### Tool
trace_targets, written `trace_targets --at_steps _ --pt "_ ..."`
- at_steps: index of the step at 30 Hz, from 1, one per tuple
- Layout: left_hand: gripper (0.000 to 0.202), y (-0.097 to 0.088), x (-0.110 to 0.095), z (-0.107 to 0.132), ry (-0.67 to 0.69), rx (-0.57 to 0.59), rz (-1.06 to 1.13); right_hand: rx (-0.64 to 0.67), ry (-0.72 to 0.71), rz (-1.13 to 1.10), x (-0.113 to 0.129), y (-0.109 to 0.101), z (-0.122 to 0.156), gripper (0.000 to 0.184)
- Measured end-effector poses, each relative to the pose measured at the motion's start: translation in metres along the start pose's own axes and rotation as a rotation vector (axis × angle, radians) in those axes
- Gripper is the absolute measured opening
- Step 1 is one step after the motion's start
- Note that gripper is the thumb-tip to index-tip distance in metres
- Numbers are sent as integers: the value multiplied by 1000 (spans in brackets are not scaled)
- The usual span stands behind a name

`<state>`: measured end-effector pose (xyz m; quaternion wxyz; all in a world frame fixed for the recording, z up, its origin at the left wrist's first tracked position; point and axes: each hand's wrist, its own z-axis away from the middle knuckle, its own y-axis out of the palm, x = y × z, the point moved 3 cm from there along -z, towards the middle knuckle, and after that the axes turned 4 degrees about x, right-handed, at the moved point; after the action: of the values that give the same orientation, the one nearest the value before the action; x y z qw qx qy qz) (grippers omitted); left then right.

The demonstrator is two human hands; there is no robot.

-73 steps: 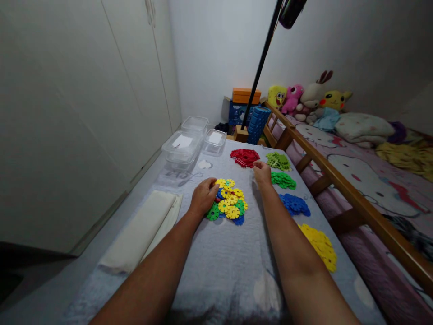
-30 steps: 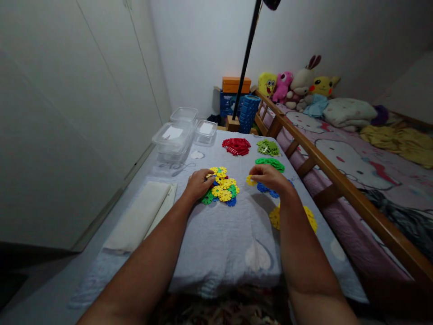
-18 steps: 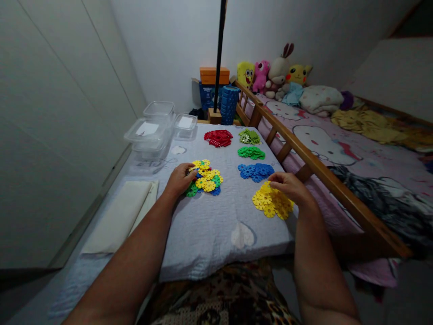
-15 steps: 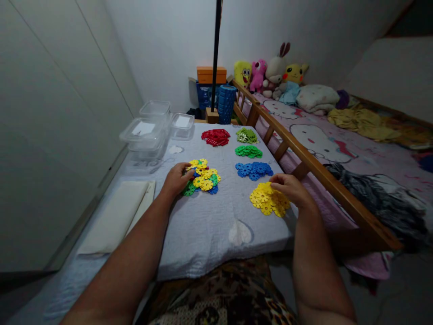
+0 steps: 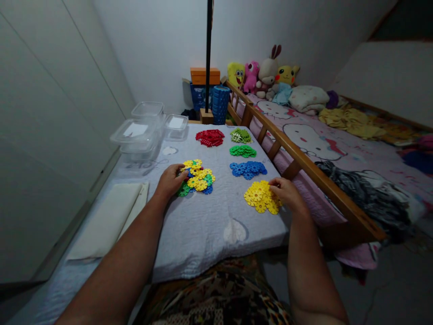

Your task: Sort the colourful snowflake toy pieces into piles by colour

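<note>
My left hand (image 5: 170, 182) rests at the left edge of a mixed pile of plastic flower-shaped discs (image 5: 201, 183), yellow, green, blue and dark red. Its fingers are apart and touch the pile's edge. On the right, my right hand (image 5: 287, 194) is at the upper right of a heap of yellow flower-shaped discs (image 5: 257, 198). Thumb and forefinger are pinched at a yellow disc on the heap's edge. Behind the yellow heap lie blue discs (image 5: 248, 169), then green discs (image 5: 242, 151) and light green pieces (image 5: 240, 135). A red pile (image 5: 209, 137) lies at the back.
Clear plastic containers (image 5: 137, 131) are stacked at the back left, with a smaller container (image 5: 176, 123) beside them. A folded cream cloth (image 5: 104, 221) lies to the left. A wooden bed rail (image 5: 297, 158) runs along the table's right side. A black pole (image 5: 208, 58) stands behind.
The camera view has shifted, so everything sits slightly further left. My right hand's fingertips have come down closer onto the yellow heap. My left hand stays at the mixed pile.
</note>
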<state>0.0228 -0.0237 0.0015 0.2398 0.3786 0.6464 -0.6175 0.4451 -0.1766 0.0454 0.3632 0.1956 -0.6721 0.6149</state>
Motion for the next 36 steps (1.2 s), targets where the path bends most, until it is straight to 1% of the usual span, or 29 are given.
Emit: trace_targets --at_steps 4,7,10,13,15,17,20,22,25,28,31,36 --pt "51 0 -1 -1 -6 -2 -23 -30 -27 75 -5 1 -1 19" --pt "51 0 0 -1 -10 -9 -27 -80 -47 114 -1 -2 1 19" --pt "51 0 -1 0 -20 -14 -23 -152 -80 121 15 -3 1 18" --pt "51 -2 -4 1 -33 -28 -17 -166 -141 97 46 7 -2 17" --pt "49 -4 -6 2 -32 -61 2 -104 -214 84 73 22 -8 14" --pt "45 -6 -8 2 -35 -93 27 1 -312 97 102 45 -14 11" --pt "43 -9 -7 2 -53 -139 59 167 -425 179 139 88 -21 9" --pt "41 -10 -6 2 -60 -163 61 261 -486 237 153 118 -23 11" --pt "40 -10 -6 3 -73 -170 54 269 -515 317 161 154 -22 19" --pt "42 -11 -7 3 -89 -159 29 222 -524 351 159 174 -18 30" --pt "41 -12 -8 4 -103 -155 -4 194 -530 346 154 182 -15 31" --pt "40 -14 -9 5 -113 -156 -50 154 -526 297 150 183 -15 30"
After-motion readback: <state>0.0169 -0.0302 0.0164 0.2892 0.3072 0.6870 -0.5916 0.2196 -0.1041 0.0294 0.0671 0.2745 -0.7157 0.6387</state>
